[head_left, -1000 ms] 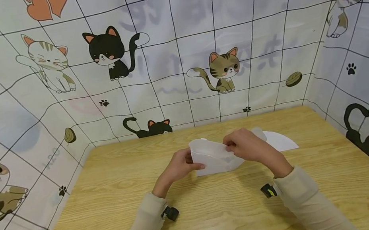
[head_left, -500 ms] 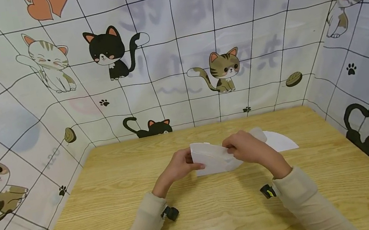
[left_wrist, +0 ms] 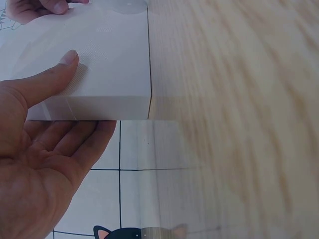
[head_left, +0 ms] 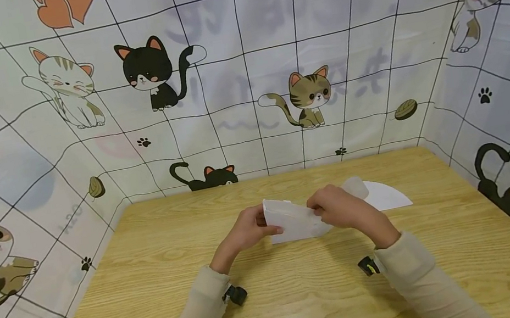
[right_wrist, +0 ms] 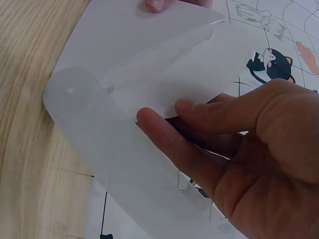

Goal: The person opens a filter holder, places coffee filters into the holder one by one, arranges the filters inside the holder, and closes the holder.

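Observation:
In the head view my left hand [head_left: 249,229] holds the left end of a flat, white, box-shaped piece [head_left: 291,228] low over the table. The left wrist view shows my left thumb [left_wrist: 70,62] lying on its broad face and the fingers behind its narrow side. My right hand [head_left: 340,205] is at the other end, where thumb and forefinger pinch the edge of a thin whitish sheet [right_wrist: 154,94]. Below that pinch, a frosted translucent strip [right_wrist: 99,124] with a rounded end and a small pale dot crosses the right wrist view. My right palm hides part of the sheet.
Beyond my right hand a white fan-shaped sheet [head_left: 388,196] lies on the wooden table [head_left: 295,286]. A rounded translucent end [head_left: 355,186] overlaps it. Cat-printed cloth walls [head_left: 231,73] stand at the back and both sides.
My right hand has moved slightly down and left with the pinched sheet. The raised upper edge of the white piece has sunk lower. My left hand has stayed in place.

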